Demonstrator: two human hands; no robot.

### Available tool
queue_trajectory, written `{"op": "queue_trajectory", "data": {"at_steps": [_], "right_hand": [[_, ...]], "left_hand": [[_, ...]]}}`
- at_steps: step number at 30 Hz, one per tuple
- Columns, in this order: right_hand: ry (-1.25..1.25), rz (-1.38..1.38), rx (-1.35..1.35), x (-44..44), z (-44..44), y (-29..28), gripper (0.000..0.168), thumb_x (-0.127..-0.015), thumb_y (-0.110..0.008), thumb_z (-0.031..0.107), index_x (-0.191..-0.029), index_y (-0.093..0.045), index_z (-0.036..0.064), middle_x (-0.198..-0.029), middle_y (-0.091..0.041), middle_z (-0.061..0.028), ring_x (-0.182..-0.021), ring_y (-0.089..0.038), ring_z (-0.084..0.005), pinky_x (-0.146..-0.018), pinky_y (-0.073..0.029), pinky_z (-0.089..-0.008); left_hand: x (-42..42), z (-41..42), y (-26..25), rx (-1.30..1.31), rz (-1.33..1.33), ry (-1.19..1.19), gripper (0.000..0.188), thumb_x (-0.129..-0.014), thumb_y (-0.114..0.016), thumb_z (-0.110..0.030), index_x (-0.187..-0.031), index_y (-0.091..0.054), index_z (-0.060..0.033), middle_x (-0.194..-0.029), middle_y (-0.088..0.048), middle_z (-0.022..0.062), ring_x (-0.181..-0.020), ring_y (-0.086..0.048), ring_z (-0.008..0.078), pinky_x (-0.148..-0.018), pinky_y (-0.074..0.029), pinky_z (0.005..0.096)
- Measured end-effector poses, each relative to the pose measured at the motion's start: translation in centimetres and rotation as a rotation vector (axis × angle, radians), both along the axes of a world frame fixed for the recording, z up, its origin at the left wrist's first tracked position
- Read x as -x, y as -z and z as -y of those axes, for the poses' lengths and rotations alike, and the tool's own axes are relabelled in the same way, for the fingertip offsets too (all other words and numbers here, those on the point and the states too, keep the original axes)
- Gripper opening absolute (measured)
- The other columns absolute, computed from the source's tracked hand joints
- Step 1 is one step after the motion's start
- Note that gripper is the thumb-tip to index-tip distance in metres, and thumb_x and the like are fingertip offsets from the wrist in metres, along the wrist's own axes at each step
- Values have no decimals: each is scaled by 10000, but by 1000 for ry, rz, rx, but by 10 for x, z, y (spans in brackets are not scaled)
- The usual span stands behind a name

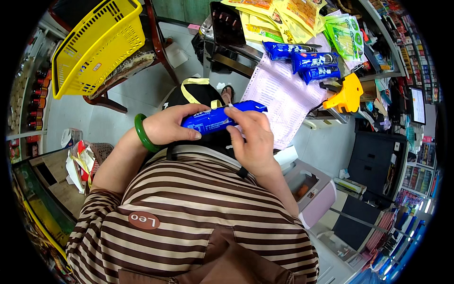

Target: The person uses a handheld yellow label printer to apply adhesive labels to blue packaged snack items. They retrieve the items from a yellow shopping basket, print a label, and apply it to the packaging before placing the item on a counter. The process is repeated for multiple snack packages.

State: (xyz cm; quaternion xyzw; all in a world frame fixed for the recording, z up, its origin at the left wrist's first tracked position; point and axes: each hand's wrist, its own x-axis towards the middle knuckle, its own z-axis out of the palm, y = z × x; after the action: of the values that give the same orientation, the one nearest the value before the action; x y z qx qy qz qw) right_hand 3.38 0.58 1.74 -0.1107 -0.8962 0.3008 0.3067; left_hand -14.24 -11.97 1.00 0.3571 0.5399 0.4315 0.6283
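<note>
My left hand (pixel 170 124), with a green bangle (pixel 144 133) at the wrist, grips the left end of a blue snack packet (pixel 209 122). The packet lies sideways above my lap and bears white print. My right hand (pixel 252 135) is at its other half, index fingertip and thumb against the wrapper; whether they pinch it is unclear. Behind the packet a pale yellow paper strip (pixel 188 90) curls over my dark-clad lap. Several similar blue packets (pixel 315 62) lie on a printed paper sheet (pixel 273 94) at the table, up and right of my hands.
A yellow plastic basket (pixel 103 49) sits on a wooden chair (pixel 117 80) at upper left. Yellow food pouches (pixel 280 17), green pouches (pixel 344 35) and a yellow plastic tool (pixel 345 94) are on the table. A full waste bin (pixel 103 151) stands left; a grey-pink appliance (pixel 315 191) stands right.
</note>
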Motion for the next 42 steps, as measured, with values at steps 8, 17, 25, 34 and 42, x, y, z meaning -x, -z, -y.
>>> {"op": "queue_trajectory", "data": {"at_steps": [8,17,25,34,42], "right_hand": [[-52,-47,259,-5,1,21,356,-731,-579,-63,-1057,-459,14,-838,-608,-63,-775,-554,-175,-675,-455,-252],[123,-479,786,-30,-11,13,221,-867,-476,51,-1075,-416,8,-851,-567,-95,-736,-521,-115,-628,-423,-214],[307,-279,886,-52,-9,30,76,-842,-542,45,-904,-545,0,-811,-541,-4,-706,-470,-51,-616,-382,-182],[275,-160,885,-72,-5,42,75,-828,-554,18,-896,-535,-6,-753,-526,6,-632,-435,-25,-553,-350,-165],[310,-136,829,-83,-13,42,64,-826,-556,36,-872,-548,-7,-780,-560,-27,-663,-499,-60,-595,-415,-191]], "left_hand": [[0,0,-3,-49,17,63,620,-729,-649,-93,-1261,-347,6,-1145,-482,74,-1048,-436,136,-927,-338,273],[15,0,-2,-48,87,-26,638,-712,-671,-146,-1245,-364,25,-1153,-479,72,-1047,-432,135,-932,-320,265],[56,-45,-31,-133,-68,-246,544,-735,-632,-207,-1171,-388,8,-1014,-543,95,-881,-558,153,-831,-422,271],[96,-194,-20,-155,-518,-42,431,-702,-633,-111,-1095,-502,9,-937,-563,45,-842,-518,108,-785,-407,231],[76,-258,-8,-220,-641,-3,369,-743,-622,-126,-1086,-545,-13,-942,-602,71,-825,-560,121,-764,-441,248]]}}
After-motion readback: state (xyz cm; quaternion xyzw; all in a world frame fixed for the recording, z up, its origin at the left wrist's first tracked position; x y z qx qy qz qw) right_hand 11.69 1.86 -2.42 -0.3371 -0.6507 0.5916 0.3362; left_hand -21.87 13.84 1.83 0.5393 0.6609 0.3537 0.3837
